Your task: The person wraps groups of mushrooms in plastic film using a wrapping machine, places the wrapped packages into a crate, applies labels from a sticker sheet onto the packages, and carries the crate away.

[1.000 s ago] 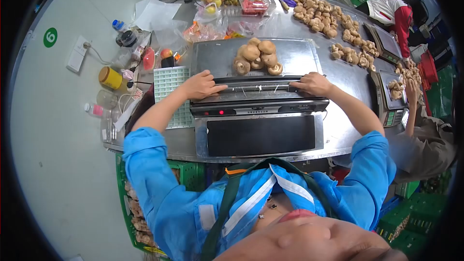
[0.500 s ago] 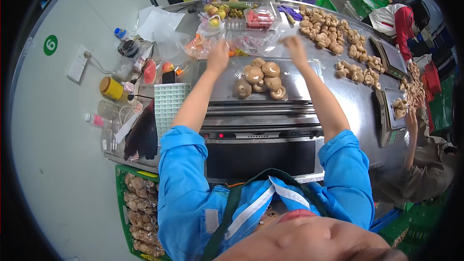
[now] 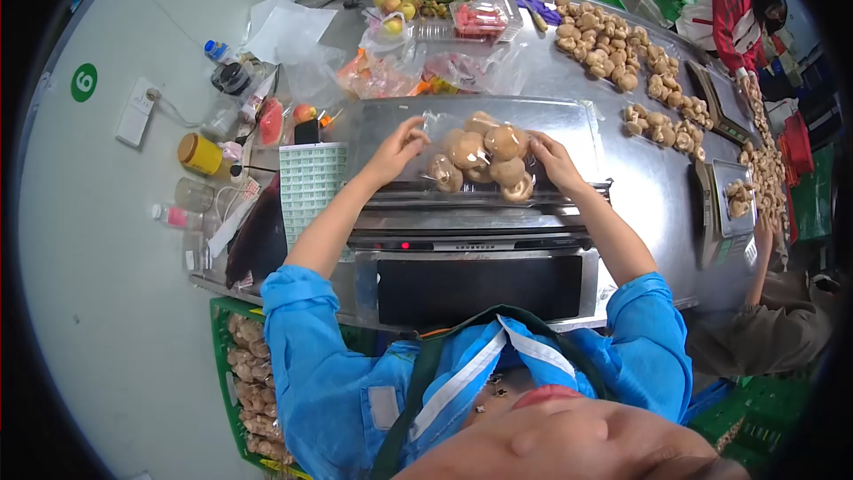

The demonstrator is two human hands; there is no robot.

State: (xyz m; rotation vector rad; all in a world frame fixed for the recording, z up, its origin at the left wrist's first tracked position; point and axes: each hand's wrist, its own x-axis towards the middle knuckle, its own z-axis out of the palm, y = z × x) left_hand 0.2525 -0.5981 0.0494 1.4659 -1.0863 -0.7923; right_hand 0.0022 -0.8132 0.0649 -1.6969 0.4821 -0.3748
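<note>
Several brown mushrooms wrapped in clear film form a pack [image 3: 484, 153] on the metal top of the sealing machine [image 3: 391, 116]. My left hand [image 3: 397, 151] is at the left of this pack, fingers apart and curved, close to the loose edge of the film. Whether its fingertips touch the film is hard to see. On the other side, my right hand [image 3: 556, 164] holds the right edge of the pack, fingers against the film beside the mushrooms. A dark sealing bar [image 3: 471, 220] with a red light runs in front of the pack.
Loose mushrooms [image 3: 604, 44] cover the back right of the table. Scales [image 3: 724, 204] stand at the right, where co-workers handle mushrooms. A label sheet [image 3: 313, 191], jars and bottles lie left; fruit and plastic bags sit behind. A green crate [image 3: 227, 373] of bagged mushrooms stands lower left.
Both hands have come down and toward me from behind the machine top to either side of the mushrooms. The pack has shifted slightly toward me, and my right hand has taken its right edge.
</note>
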